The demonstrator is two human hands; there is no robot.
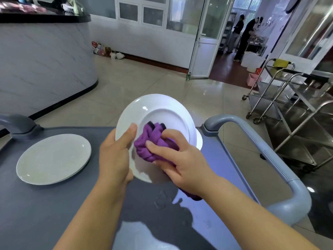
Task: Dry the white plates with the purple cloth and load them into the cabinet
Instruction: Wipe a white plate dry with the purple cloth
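Note:
I hold a white plate [158, 112] tilted up over the grey cart top [54, 204]. My left hand [115, 154] grips its left rim, thumb on the face. Bunched in my right hand [182, 159] is the purple cloth [153, 143], which it presses against the plate's centre. A short stack of white plates [54, 157] lies flat on the cart to the left. Behind the held plate, the edge of another white plate [199, 141] peeks out on the cart. No cabinet is in view.
Water drops [162, 199] lie on the cart top near me. The cart's blue-grey handle [270, 154] curves along the right side. Steel trolleys [292, 112] stand at the right. A curved counter [45, 60] is at the left; two people stand in the far doorway.

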